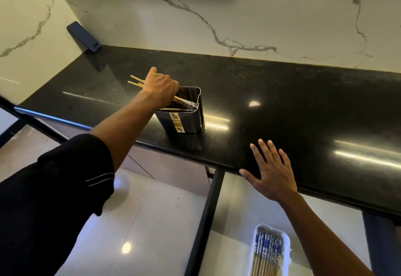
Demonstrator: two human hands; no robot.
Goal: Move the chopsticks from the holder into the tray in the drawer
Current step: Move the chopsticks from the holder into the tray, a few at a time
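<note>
Left grip (161,88) curled round a bundle of chopsticks (136,81) at the holder (186,121); right grip (271,171) spread flat.
Chopstick butts stick out beyond the left grip, patterned tips slanting down into the metal holder just under it on the black worktop (282,102). Right grip rests, fingers splayed, on the worktop edge, well right of the holder. Below the right grip, a white tray (286,245) holds more chopsticks laid side by side.

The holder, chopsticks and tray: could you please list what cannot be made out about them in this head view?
1. Head view: how many chopsticks the left hand grips; the hand covers their middles.
2. Head view: what remains deep in the steel holder; its own wall hides it.
3. Head view: the near end of the tray; the bottom edge cuts it off.
</note>
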